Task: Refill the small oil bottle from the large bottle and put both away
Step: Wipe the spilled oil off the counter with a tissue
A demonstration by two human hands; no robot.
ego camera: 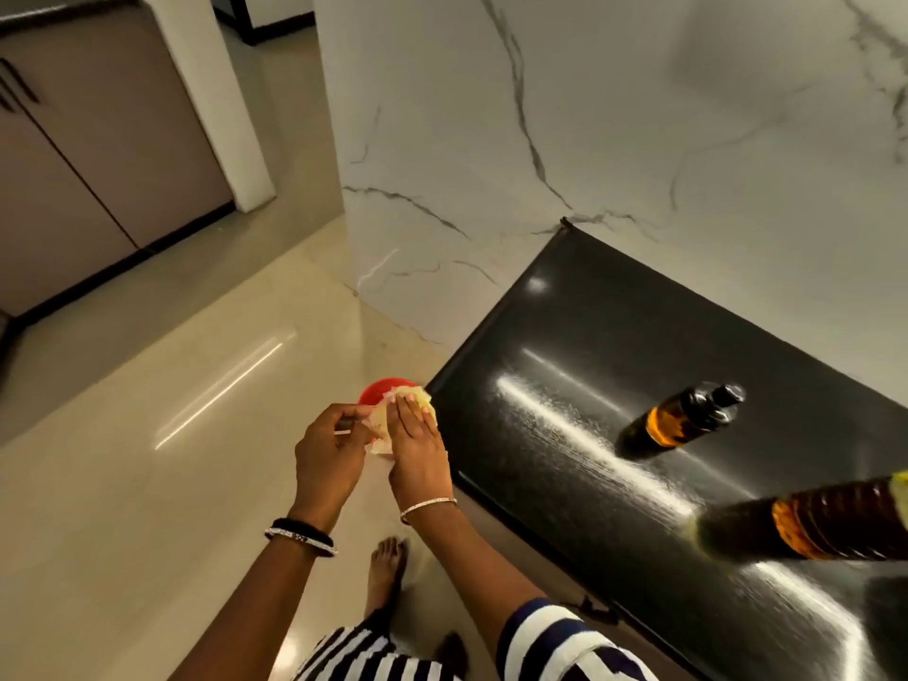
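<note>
— What is sitting nearest you?

— My striped sleeve [555, 646] is filling the bottom edge; my bare foot [388, 567] is standing on the pale floor [147, 385] just beyond it.

— And your fingers?

— My left hand [329, 454] is pinching one edge of a yellow cloth [379, 427] between curled fingers and thumb; my right hand [417, 449] is lying against the cloth's other side with its fingers straight and together. Both hands are hovering above a red round container [376, 391] on the floor; I cannot tell what kind it is.

— Where are the bottles?

— Both are standing on the black countertop [565, 346] to my right, well apart from my hands. The small amber pump bottle [673, 425] is standing farther in, its black pump on top; the large oil bottle [815, 525] is standing nearer me, running off the right edge; neither hand is touching either one.
</note>
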